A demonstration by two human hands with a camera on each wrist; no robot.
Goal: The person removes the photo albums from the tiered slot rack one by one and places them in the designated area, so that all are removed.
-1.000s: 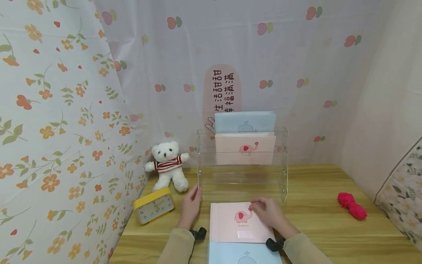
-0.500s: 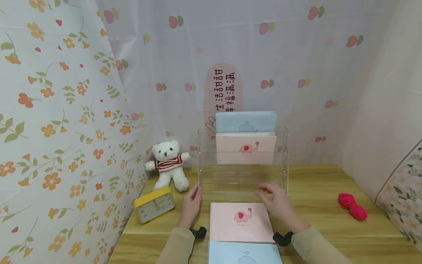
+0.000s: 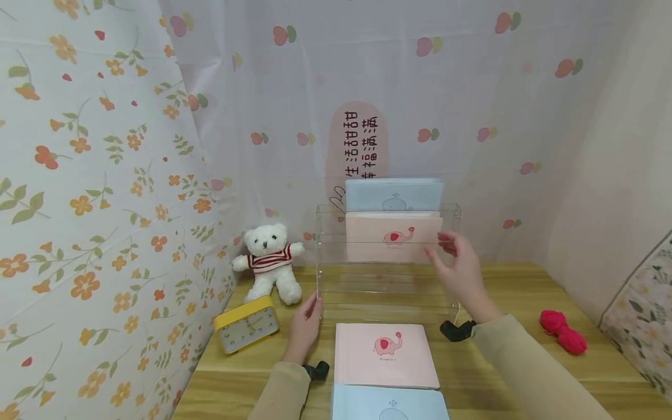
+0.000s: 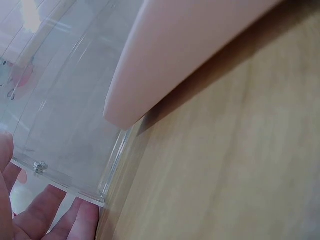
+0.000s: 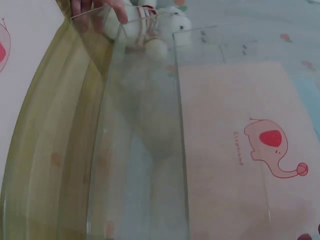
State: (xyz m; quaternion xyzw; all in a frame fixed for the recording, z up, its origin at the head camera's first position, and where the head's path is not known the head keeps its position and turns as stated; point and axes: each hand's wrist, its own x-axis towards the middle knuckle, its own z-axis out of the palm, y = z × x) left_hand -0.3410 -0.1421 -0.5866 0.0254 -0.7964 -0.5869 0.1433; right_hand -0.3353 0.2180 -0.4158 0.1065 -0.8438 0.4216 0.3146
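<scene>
A clear acrylic tiered rack (image 3: 385, 283) stands on the table. My left hand (image 3: 304, 328) holds its lower left edge; in the left wrist view, fingers (image 4: 82, 220) lie on one side of the clear panel and the thumb on the other. A pink elephant notebook (image 3: 385, 251) stands in a middle tier, and a blue whale notebook (image 3: 391, 189) stands behind it, higher up. My right hand (image 3: 459, 265) is raised at the pink notebook's right edge, thumb and fingers apart. Another pink elephant notebook (image 3: 362, 364) and a blue whale one (image 3: 357, 402) lie in front of the rack.
A white teddy bear (image 3: 275, 280) in a striped top sits left of the rack. The yellow alarm clock (image 3: 247, 326) stands in front of it. Pink yarn (image 3: 563, 332) lies on the wooden table (image 3: 504, 291) at right. Patterned curtains enclose the back and sides.
My right hand has left the pink notebook lying on the table and risen to the right edge of the one standing in the rack. The left hand has stayed at the rack's side.
</scene>
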